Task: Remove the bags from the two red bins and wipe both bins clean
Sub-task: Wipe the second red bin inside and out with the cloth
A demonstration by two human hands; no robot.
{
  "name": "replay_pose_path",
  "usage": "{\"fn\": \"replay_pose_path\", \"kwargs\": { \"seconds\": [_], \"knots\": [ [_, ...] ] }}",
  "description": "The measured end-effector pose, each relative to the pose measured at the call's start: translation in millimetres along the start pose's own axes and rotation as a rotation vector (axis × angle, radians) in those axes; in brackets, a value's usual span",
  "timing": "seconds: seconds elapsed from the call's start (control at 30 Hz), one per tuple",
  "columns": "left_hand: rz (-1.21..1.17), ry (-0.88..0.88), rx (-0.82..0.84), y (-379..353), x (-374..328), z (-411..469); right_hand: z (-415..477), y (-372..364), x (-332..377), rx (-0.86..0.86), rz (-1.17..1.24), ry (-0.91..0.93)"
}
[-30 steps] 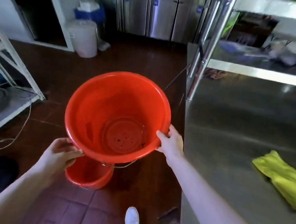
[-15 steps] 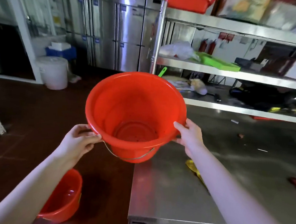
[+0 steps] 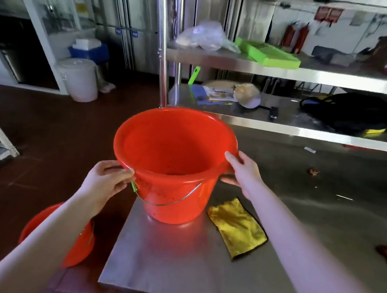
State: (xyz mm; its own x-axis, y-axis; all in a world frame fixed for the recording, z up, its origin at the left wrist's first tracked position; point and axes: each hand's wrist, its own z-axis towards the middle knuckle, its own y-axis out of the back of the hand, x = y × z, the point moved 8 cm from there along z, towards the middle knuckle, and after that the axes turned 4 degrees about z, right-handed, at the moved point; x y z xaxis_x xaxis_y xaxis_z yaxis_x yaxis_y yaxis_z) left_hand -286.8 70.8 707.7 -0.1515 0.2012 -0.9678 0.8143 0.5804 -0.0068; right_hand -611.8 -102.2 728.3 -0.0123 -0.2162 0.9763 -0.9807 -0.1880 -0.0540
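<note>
Red bin (image 3: pixel 175 158), earlier held over floor, now stands at front-left corner of counter (image 3: pixel 168 259), yellow cloth (image 3: pixel 237 229) just beside. Left hand (image 3: pixel 105 181) and right hand (image 3: pixel 243 170) grip opposite rim sides, fingers curled.

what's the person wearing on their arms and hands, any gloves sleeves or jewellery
Nothing visible. The left hand and right hand are ungloved, both forearms are bare to the frame edge with no sleeve in view, and no watch, ring or band shows.
</note>
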Motion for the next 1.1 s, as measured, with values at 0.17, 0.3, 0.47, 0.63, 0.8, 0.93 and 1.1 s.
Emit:
{"fn": "replay_pose_path", "kwargs": {
  "seconds": [0.17, 0.3, 0.47, 0.63, 0.8, 0.93, 1.1],
  "knots": [
    [0.749, -0.581, -0.234, -27, -45, -30, 30, 27, -31, 0.062, -0.025, -0.03],
    [1.006, -0.785, -0.091, -65, -50, -41, 38, 47, -112, 0.059, -0.333, -0.051],
    [1.022, -0.784, -0.042, -94, -54, -45, 31, 50, -216, 0.315, -1.212, 0.027],
    [0.984, -0.817, -0.036, -119, -54, -45, 9, 61, -227, 0.183, -1.331, 0.226],
    [0.945, -0.81, -0.023, -152, -51, -41, -16, 76, -241, 0.355, -1.217, 0.228],
    [0.948, -0.834, -0.02, -185, -51, -39, -30, 128, -208, 0.13, -0.57, 0.007],
    [0.985, -0.88, -0.049, -214, -52, -37, -52, 178, -100, -0.114, -0.03, 0.066]
  ]
}}
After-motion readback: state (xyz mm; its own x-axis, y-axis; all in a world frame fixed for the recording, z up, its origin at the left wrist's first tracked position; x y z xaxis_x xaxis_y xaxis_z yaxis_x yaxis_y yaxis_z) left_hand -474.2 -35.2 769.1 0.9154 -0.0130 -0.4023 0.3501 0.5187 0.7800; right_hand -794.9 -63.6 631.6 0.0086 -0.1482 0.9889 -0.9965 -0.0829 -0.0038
